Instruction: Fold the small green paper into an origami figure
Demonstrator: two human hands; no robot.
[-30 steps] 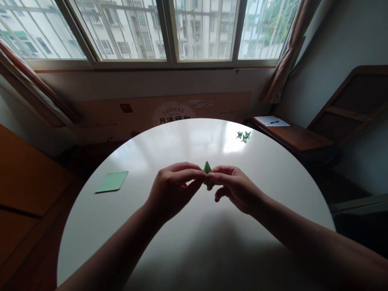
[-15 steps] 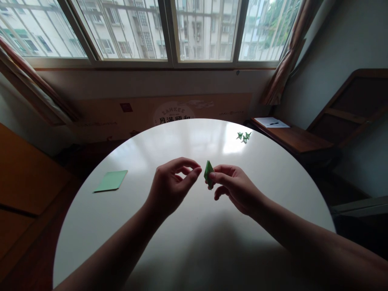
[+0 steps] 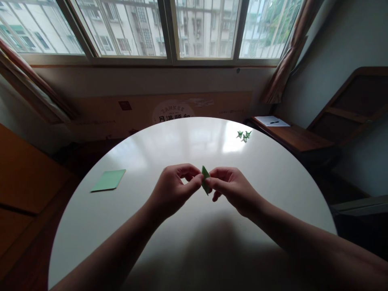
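A small folded green paper (image 3: 205,180), narrow and diamond-like, is held up above the white table between my two hands. My left hand (image 3: 178,188) pinches its left edge between thumb and forefinger. From the other side, my right hand (image 3: 232,186) grips it with thumb and fingers, its lower fingers curled below. Fingertips cover parts of the paper's sides. To the left lies a stack of light green square paper (image 3: 108,180). Three small folded green paper figures (image 3: 244,136) sit together near the table's far right edge.
The round white table (image 3: 169,141) fills the middle, its far edge near a wall under a barred window. At the right, a wooden side table (image 3: 306,135) holds a white sheet (image 3: 269,121) with a pen on it.
My left hand has closed in from the left and now pinches the folded paper too. The paper has turned to a thinner, tilted view and shifted slightly left and down.
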